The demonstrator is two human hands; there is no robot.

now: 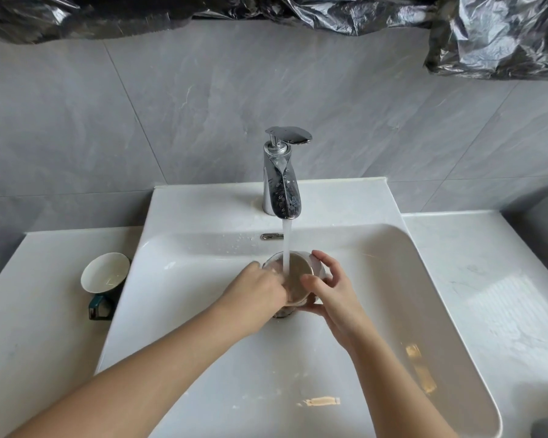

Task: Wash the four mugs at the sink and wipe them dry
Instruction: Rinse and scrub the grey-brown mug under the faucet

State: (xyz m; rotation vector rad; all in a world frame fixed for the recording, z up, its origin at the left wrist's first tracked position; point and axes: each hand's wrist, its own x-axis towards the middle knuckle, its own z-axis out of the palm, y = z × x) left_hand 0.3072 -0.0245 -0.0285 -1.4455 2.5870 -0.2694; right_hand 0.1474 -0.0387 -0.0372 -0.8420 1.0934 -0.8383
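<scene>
Grey tiled wall behind a white basin (pixel 393 311); the tap (pixel 282 184) runs, its stream (pixel 286 241) falling straight into the mug (pixel 301 267) held mid-basin over the drain; the right hand (pixel 329 289) cups its right side, fingers curled and spread; the left hand (pixel 260 286) grips the left rim, fingertips hidden; a dark green mug (pixel 106 273) stands on the left counter. Best to turn the held one slowly, rubbing rim and wall; wet glaze likely slips.

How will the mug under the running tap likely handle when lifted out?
Probably slippery: tap water runs over the mug, held between the left hand and right hand. Likely heavy for its size, as the stream falls into its open mouth. Seems rigid; might chip against the sink.
</scene>
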